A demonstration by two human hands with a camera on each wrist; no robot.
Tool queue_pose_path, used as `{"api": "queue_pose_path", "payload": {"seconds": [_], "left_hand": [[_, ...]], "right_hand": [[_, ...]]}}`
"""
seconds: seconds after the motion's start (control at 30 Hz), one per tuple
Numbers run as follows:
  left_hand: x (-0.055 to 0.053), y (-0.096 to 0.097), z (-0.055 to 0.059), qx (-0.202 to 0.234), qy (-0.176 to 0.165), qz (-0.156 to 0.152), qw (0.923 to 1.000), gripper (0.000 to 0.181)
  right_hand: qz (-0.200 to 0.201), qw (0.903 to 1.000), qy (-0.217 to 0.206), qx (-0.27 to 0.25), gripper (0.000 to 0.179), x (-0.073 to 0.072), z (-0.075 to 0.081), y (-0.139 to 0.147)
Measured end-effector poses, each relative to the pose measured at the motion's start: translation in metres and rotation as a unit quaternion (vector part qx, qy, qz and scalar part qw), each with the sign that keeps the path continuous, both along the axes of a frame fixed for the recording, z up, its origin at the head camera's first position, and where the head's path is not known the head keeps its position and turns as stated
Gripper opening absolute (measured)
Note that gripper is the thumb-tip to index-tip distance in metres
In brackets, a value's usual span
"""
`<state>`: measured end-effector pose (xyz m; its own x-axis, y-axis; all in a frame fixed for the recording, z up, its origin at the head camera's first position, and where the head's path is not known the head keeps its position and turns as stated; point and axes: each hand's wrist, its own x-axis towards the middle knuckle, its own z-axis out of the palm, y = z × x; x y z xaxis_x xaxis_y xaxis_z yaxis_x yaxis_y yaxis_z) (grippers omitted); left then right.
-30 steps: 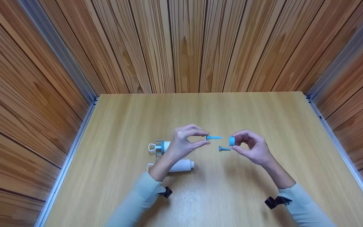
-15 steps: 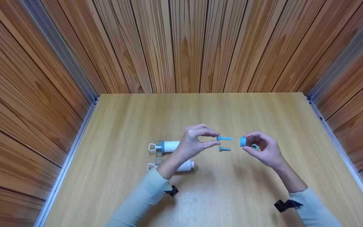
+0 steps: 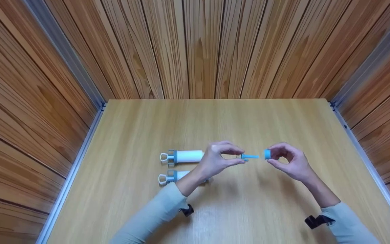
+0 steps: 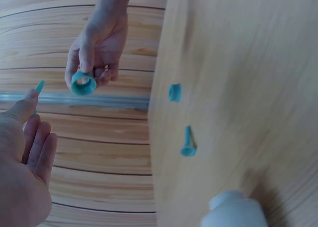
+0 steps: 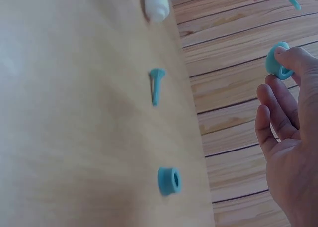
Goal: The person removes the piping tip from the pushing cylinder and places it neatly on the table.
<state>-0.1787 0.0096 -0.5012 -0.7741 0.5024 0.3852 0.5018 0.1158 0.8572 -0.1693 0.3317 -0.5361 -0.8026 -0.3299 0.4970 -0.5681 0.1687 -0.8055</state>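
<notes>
Between thumb and fingertips my left hand (image 3: 215, 157) pinches a slim blue nozzle (image 3: 251, 156) by its flared end, its narrow tip pointing right. Facing it across a small gap, my right hand (image 3: 291, 162) pinches a blue ring cap (image 3: 267, 154); its round hole shows in the left wrist view. Both are held above the table. A second nozzle (image 5: 156, 85) lies on the tabletop below, mostly hidden behind the held one in the head view. A second ring cap (image 4: 174, 93) lies near it, hidden by my right hand in the head view.
Two white syringe-like tubes, a far one (image 3: 189, 156) and a near one (image 3: 181, 174), lie left of centre with ring handles pointing left. My left forearm crosses over the near one. Wooden walls (image 3: 201, 51) enclose the table (image 3: 141, 125) at back and sides.
Both hands have moved right, carrying the nozzle and the ring cap. The left hand has also come slightly nearer, and now covers the lying nozzle in the head view.
</notes>
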Motion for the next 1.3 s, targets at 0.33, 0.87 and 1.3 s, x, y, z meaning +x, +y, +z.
{"api": "queue_pose_path", "payload": {"seconds": [0.33, 0.87, 1.3], "left_hand": [[0.007, 0.015, -0.021, -0.014, -0.025, 0.011, 0.9995, 0.026], [0.008, 0.026, -0.052, -0.022, -0.102, 0.040, 0.9937, 0.026], [0.015, 0.030, -0.077, -0.055, -0.169, 0.055, 0.9826, 0.027]], "right_hand": [[-0.027, 0.9991, -0.010, 0.030, 0.046, 0.006, -0.013, 0.015], [-0.056, 0.9899, -0.055, 0.118, 0.041, 0.016, -0.037, 0.037], [-0.046, 0.9807, -0.104, 0.159, 0.037, 0.020, -0.048, 0.049]]}}
